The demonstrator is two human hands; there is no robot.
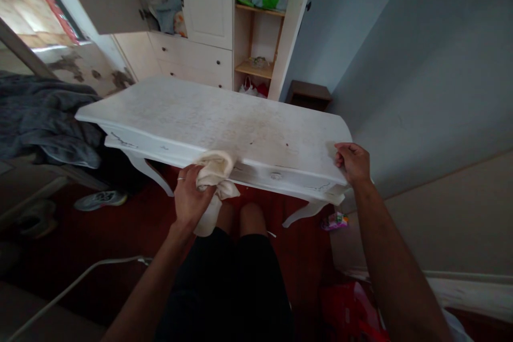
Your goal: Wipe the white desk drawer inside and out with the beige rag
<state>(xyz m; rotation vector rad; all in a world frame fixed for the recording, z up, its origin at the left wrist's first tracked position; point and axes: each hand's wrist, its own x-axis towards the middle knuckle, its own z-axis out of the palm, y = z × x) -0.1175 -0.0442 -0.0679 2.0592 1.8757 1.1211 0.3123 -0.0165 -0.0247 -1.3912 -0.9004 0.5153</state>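
My left hand point(191, 195) is closed around a bunched cream cloth point(216, 171), whose loose end hangs down below the fingers. The cloth is at the front edge of a white table point(180, 112) with curved legs and drawers. Grey-brown smudges and two small dark specks mark the tabletop, mostly right of its middle. Over the table's right end, my right hand point(353, 163) has its fingers curled in. Whatever they hold, if anything, is hidden.
Behind the table stands a white cupboard point(208, 5) with an open door and drawers. Grey fabric point(44, 117) is heaped at left, above a sneaker point(100, 200). A red bag point(348, 310) lies at lower right. A white cable point(80, 280) runs at lower left.
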